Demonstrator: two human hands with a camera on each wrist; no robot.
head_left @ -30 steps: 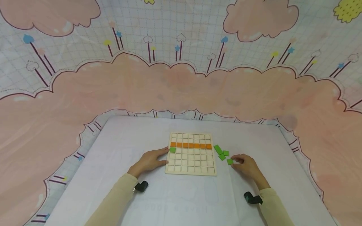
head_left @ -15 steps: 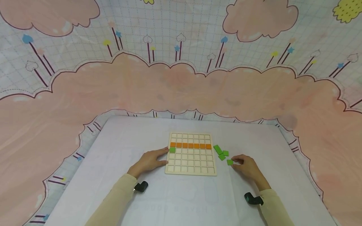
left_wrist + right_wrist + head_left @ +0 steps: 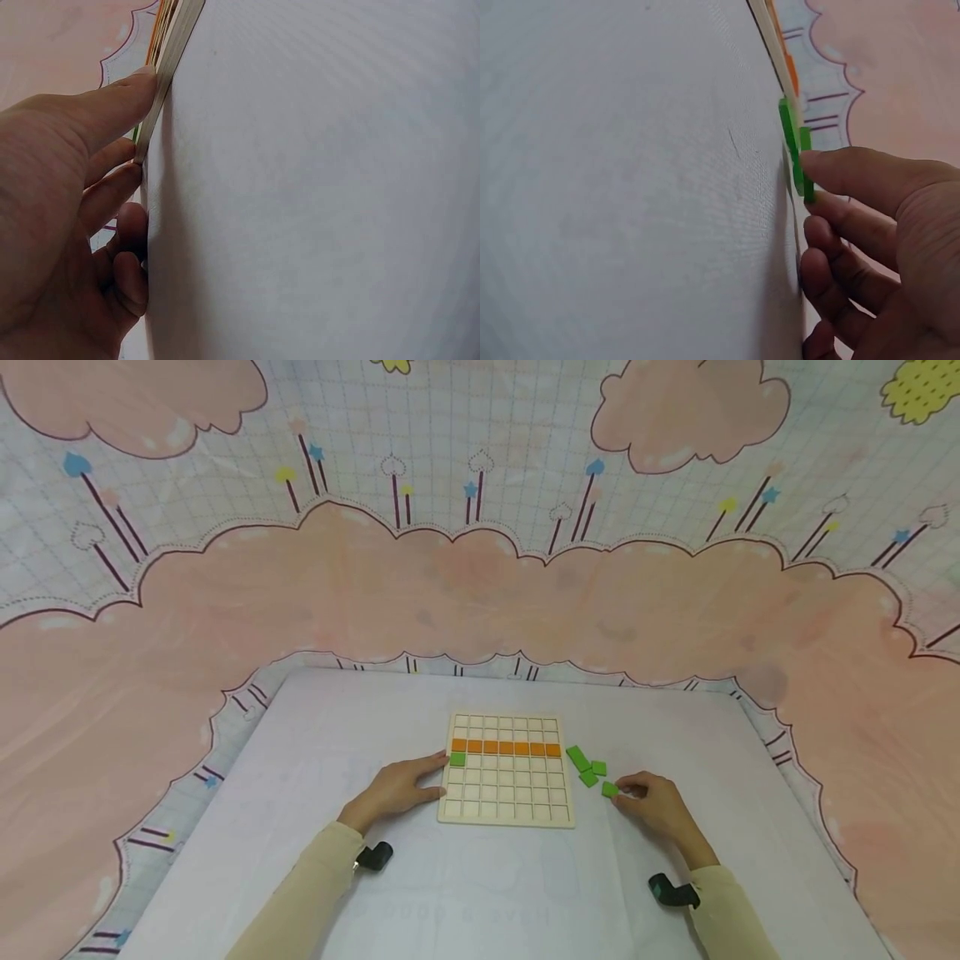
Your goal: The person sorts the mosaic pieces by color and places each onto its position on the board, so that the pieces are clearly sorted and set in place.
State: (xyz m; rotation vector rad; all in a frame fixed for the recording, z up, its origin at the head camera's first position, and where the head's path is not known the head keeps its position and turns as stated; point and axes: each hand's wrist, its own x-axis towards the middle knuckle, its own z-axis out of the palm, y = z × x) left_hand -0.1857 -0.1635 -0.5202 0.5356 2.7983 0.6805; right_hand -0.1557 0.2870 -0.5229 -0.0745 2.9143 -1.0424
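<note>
A pale wooden grid board [image 3: 506, 810] lies mid-table in the head view. One row of it holds orange tiles [image 3: 506, 747], and below that row's left end sits a single green tile [image 3: 457, 759]. My left hand [image 3: 397, 783] rests at the board's left edge, thumb and fingertips touching its side with the fingers fairly straight. To the right of the board, my right hand [image 3: 654, 803] pinches a loose green square tile [image 3: 808, 166] between thumb and index finger, just above the tabletop. Its other fingers are loosely curled.
Several more green tiles [image 3: 578, 758] lie in a loose group between the board and my right hand, some touching each other. A white cloth covers the table [image 3: 480, 893]. Behind it hangs a printed curtain [image 3: 480, 593] with clouds.
</note>
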